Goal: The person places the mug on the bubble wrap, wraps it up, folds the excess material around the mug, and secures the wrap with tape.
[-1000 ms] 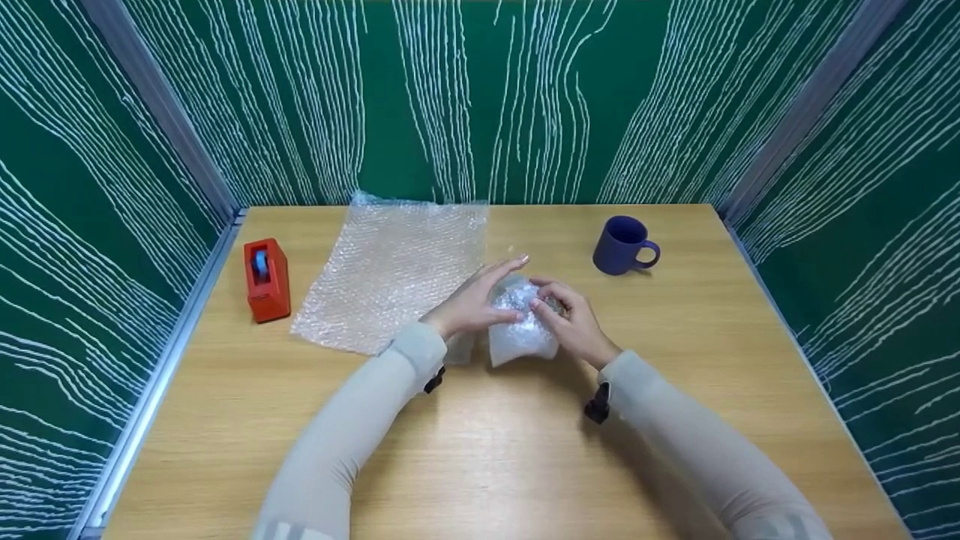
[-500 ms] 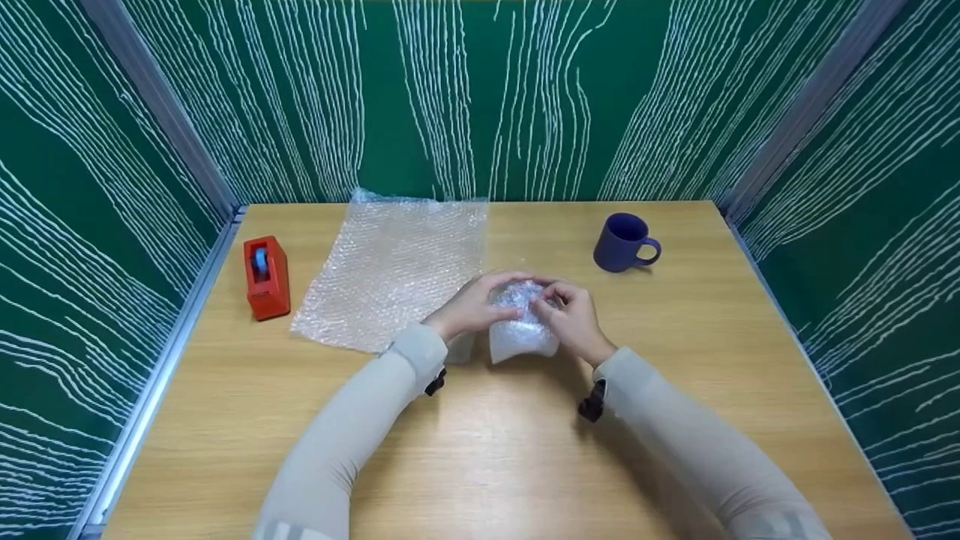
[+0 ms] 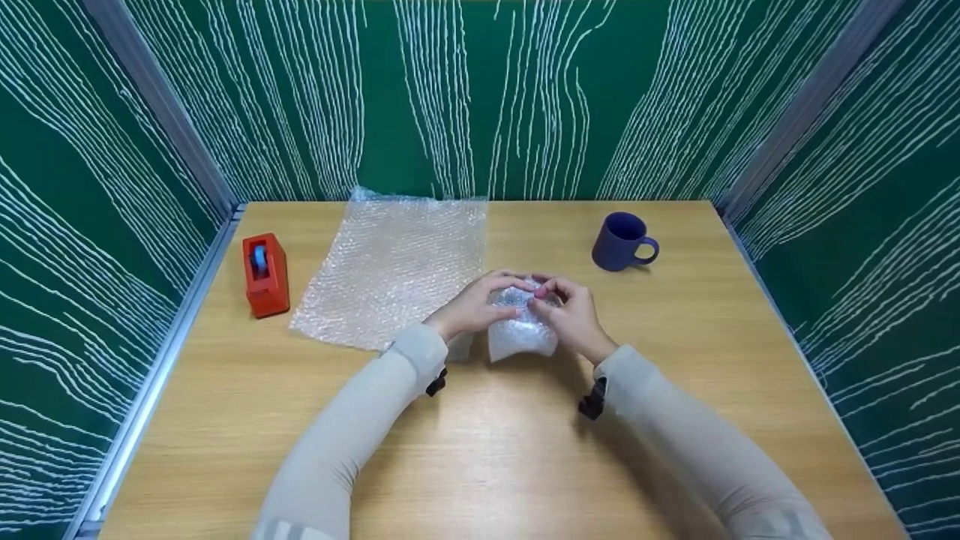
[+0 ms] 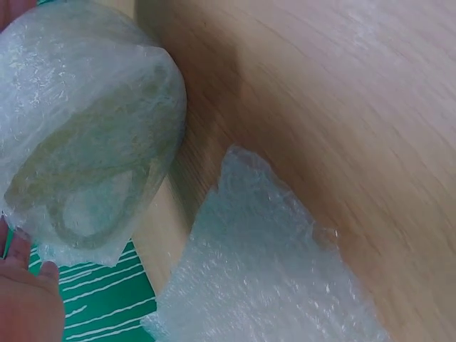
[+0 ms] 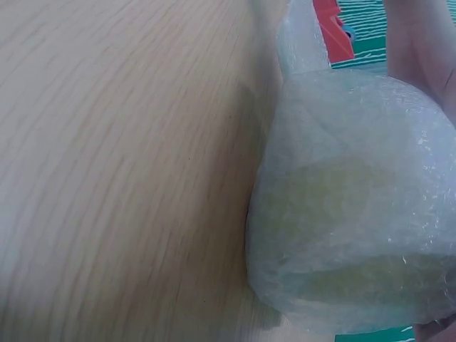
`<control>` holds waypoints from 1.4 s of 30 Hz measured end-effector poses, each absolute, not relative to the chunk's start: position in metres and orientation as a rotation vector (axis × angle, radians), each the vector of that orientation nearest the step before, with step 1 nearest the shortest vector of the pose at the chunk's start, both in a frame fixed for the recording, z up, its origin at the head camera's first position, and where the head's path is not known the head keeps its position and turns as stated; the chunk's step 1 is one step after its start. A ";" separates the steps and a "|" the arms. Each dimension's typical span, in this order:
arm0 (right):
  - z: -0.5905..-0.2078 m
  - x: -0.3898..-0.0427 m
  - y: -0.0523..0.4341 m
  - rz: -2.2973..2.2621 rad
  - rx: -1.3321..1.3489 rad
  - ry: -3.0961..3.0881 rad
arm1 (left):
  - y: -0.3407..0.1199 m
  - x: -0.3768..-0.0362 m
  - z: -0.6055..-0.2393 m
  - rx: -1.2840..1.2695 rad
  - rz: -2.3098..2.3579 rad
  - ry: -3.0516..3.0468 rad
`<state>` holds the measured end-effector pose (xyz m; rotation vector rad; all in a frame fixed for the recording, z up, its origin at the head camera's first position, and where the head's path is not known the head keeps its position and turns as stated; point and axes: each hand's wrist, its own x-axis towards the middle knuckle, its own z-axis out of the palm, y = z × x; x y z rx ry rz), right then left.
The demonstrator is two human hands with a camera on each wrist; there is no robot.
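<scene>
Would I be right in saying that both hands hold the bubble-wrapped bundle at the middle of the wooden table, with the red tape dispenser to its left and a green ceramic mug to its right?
Not quite: the ceramic mug is dark blue, not green, as the head view shows. The rest stands: both the left hand and right hand hold the bubble-wrapped bundle mid-table, with the red tape dispenser to its left.

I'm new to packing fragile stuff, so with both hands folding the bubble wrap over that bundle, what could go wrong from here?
1. The wrap may spring open: both the left hand and the right hand pinch the bubble-wrapped bundle, while the tape dispenser sits far off to the left.
2. The loose tail of wrap by the bundle could snag or unroll.
3. A wide reach might knock the blue mug.
</scene>
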<state>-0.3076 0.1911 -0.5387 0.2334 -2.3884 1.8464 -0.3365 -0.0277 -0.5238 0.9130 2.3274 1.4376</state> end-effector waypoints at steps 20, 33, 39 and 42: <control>-0.540 -0.307 0.188 1.864 0.263 -2.329 | -0.027 -0.338 -0.522 0.847 1.432 2.320; -0.540 -0.310 0.193 1.746 0.397 -2.441 | -0.026 -0.341 -0.523 0.844 1.407 2.329; -0.535 -0.314 0.195 1.683 0.470 -2.528 | -0.026 -0.341 -0.523 0.852 1.394 2.327; -0.534 -0.314 0.195 1.667 0.472 -2.556 | -0.026 -0.341 -0.522 0.863 1.386 2.328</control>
